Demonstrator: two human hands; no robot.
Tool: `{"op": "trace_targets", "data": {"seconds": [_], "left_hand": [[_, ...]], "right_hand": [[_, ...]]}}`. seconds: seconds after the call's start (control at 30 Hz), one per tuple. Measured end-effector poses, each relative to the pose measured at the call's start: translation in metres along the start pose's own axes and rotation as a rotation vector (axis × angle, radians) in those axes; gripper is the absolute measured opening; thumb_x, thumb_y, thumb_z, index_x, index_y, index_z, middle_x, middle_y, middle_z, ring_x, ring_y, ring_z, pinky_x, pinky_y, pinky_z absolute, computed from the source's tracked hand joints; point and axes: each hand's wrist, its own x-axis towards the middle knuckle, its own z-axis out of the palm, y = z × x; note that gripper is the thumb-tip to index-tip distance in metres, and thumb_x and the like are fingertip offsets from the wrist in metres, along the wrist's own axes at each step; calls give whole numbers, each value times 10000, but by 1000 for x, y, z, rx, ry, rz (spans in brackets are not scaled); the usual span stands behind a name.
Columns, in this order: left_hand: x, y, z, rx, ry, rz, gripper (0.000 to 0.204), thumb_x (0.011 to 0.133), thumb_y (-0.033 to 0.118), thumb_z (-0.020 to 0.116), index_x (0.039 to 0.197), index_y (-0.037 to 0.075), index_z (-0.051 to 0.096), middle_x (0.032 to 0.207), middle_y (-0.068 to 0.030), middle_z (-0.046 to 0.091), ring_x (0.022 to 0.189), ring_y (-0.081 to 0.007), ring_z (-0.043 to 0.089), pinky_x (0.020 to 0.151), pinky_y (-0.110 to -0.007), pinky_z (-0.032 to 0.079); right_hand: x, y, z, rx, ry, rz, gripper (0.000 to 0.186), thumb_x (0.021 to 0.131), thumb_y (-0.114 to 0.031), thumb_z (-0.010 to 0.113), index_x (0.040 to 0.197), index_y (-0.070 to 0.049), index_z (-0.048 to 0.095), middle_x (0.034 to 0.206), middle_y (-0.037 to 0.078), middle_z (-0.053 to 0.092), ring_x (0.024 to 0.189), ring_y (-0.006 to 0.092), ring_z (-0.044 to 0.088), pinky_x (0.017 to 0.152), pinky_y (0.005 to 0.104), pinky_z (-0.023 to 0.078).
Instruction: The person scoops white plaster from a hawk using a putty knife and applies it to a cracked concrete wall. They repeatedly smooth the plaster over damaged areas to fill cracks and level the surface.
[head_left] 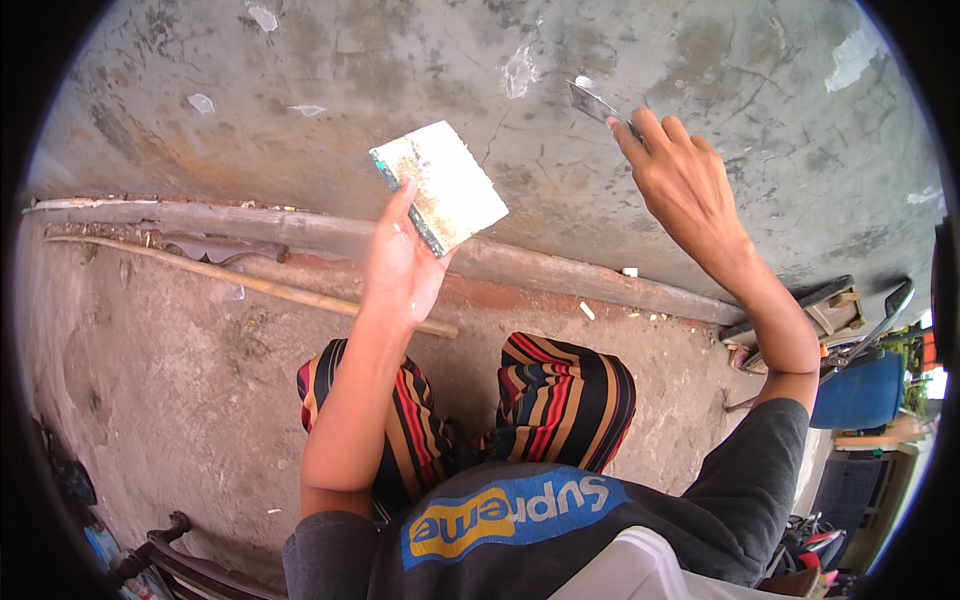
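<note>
My left hand holds up a square board from below, thumb on its near left edge. White putty-like material covers most of its face, with brownish stains and a dark green edge. Farther right, my right hand is closed around a putty knife, its handle mostly hidden by my fingers. The knife's thin metal blade points up and left at the grey wall, beside a small white dab. Whether the blade touches the wall, I cannot tell. Cracks and several white patches mark the wall.
A ledge runs along the wall's foot. A long wooden pole lies on the dirt ground, near my knees in striped trousers. At right stand a wooden frame and a blue barrel; dark metal bars are at lower left.
</note>
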Motion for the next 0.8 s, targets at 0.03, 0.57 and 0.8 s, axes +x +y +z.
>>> {"op": "trace_targets", "data": {"seconds": [0.03, 0.57, 0.8], "left_hand": [[0, -1, 1, 0, 1, -3, 493, 989, 308, 458, 1379, 27, 351, 1365, -84, 477, 1270, -201, 455, 1102, -359, 332], [-10, 7, 3, 9, -25, 13, 523, 993, 316, 437, 1411, 28, 310, 1405, -90, 438, 1302, -208, 422, 1109, -376, 314], [-12, 7, 6, -6, -20, 7, 508, 994, 300, 438, 1404, 26, 317, 1392, -91, 451, 1286, -207, 439, 1105, -375, 325]], "right_hand": [[2, 0, -3, -17, -15, -8, 440, 733, -1, 604, 1170, -45, 627, 877, 45, 484, 746, 175, 507, 572, 286, 464], [11, 16, -30, -141, -54, -145, 225, 745, -7, 620, 967, -24, 647, 850, 35, 512, 728, 149, 521, 556, 272, 460], [11, 40, -8, -31, 98, -132, 332, 708, 6, 621, 1026, -59, 689, 819, 16, 531, 711, 151, 534, 568, 279, 487]]}}
